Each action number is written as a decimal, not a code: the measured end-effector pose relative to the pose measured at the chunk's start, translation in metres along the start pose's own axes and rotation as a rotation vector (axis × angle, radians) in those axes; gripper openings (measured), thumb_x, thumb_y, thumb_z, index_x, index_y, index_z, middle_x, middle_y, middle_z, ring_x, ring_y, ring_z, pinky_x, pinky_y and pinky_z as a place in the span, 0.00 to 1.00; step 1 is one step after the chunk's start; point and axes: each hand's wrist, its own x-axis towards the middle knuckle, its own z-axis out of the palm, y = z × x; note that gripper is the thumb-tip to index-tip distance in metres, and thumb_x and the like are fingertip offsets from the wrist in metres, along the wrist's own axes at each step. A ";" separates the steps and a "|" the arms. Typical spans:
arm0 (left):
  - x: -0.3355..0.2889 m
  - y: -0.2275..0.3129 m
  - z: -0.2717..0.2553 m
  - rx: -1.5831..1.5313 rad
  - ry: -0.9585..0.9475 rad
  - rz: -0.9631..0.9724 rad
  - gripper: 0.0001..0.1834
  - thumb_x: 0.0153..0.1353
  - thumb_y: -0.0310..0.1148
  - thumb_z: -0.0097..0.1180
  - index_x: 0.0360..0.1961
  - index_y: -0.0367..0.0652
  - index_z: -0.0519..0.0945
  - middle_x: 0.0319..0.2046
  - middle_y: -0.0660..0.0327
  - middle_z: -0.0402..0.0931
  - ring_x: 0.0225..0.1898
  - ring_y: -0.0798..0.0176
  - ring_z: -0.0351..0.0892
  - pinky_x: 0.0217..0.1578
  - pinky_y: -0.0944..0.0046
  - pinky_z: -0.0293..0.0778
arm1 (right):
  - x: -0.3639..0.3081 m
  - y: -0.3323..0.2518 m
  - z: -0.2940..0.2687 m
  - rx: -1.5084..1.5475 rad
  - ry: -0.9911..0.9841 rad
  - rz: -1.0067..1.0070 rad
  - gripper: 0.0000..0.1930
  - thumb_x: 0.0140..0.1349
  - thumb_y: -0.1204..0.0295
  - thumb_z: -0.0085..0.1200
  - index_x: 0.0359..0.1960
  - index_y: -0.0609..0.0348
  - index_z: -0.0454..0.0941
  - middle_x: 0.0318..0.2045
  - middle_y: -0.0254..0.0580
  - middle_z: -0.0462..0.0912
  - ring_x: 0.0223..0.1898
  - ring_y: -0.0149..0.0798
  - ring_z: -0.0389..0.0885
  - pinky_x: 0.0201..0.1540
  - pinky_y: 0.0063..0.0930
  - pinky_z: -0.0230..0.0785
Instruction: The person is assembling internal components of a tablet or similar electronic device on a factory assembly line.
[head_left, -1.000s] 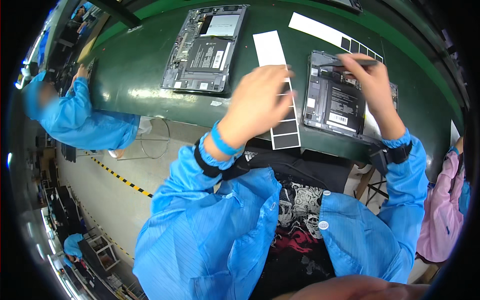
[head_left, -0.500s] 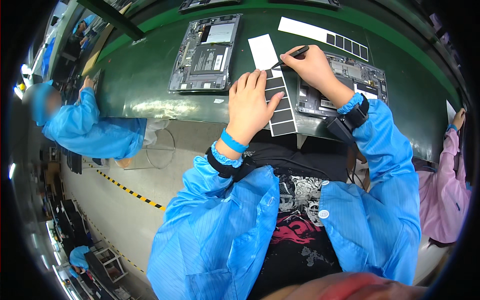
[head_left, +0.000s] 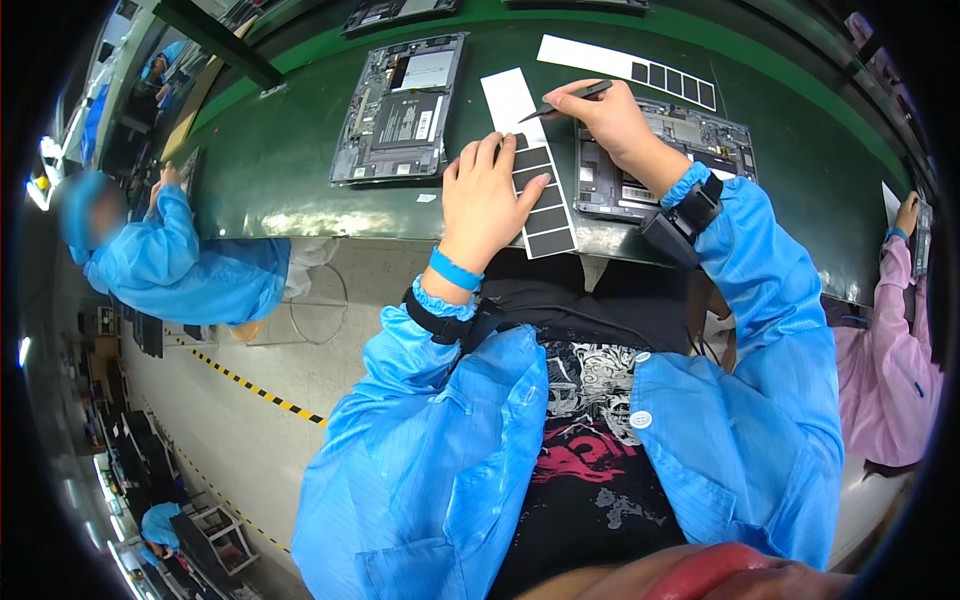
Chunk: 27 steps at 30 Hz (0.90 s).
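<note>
We see the left hand (head_left: 487,195) laid palm down over the near left side of a sticker strip (head_left: 536,157), its grip loose and spread: the thumb reaches right across the dark squares, the fingers point to the far side, and nothing is pinched between them. The strip lies on the green surface (head_left: 270,160), white at its far end and black-squared at its near end, which reaches the near edge.

The right hand (head_left: 622,125) has its grip closed around a pointed black tool (head_left: 575,100), whose tip slants left and near, at the strip's white part just beyond the fingers of the left hand. We cannot tell whether the tip touches the strip. This hand and its forearm pass over an opened device (head_left: 690,128) to the right of the strip, its inner parts showing.

To the left we find a second opened device (head_left: 400,115), with a small white scrap (head_left: 427,198) near its near right corner. A second strip (head_left: 625,70) lies on the far right, well apart from the left hand. A person in blue (head_left: 190,260) works at the left, and another in pink (head_left: 880,385) at the right.
</note>
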 end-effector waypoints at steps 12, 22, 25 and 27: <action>0.007 -0.003 0.001 0.023 -0.071 -0.019 0.29 0.59 0.46 0.58 0.56 0.38 0.75 0.57 0.55 0.72 0.58 0.50 0.69 0.54 0.53 0.69 | 0.004 -0.010 -0.017 -0.385 -0.019 -0.044 0.15 0.56 0.60 0.60 0.35 0.61 0.85 0.25 0.44 0.84 0.28 0.35 0.82 0.34 0.28 0.73; -0.006 -0.004 0.009 -0.016 -0.013 -0.051 0.30 0.62 0.46 0.53 0.61 0.40 0.71 0.60 0.56 0.69 0.61 0.50 0.65 0.59 0.51 0.61 | 0.006 0.006 0.011 -0.397 -0.047 -0.028 0.14 0.56 0.61 0.60 0.35 0.60 0.85 0.27 0.46 0.86 0.30 0.40 0.84 0.37 0.29 0.74; -0.006 -0.006 0.007 -0.013 0.001 -0.048 0.29 0.62 0.46 0.53 0.60 0.40 0.71 0.60 0.56 0.69 0.61 0.50 0.65 0.58 0.51 0.61 | 0.008 0.007 0.013 -0.333 -0.018 -0.022 0.12 0.56 0.66 0.60 0.36 0.61 0.85 0.29 0.44 0.86 0.31 0.36 0.84 0.38 0.27 0.74; -0.005 -0.004 0.008 -0.011 0.000 -0.050 0.29 0.62 0.46 0.53 0.60 0.40 0.72 0.60 0.56 0.70 0.61 0.51 0.65 0.57 0.51 0.62 | 0.006 0.004 0.012 -0.243 -0.039 -0.002 0.12 0.58 0.68 0.60 0.37 0.64 0.85 0.31 0.43 0.86 0.33 0.34 0.84 0.40 0.25 0.74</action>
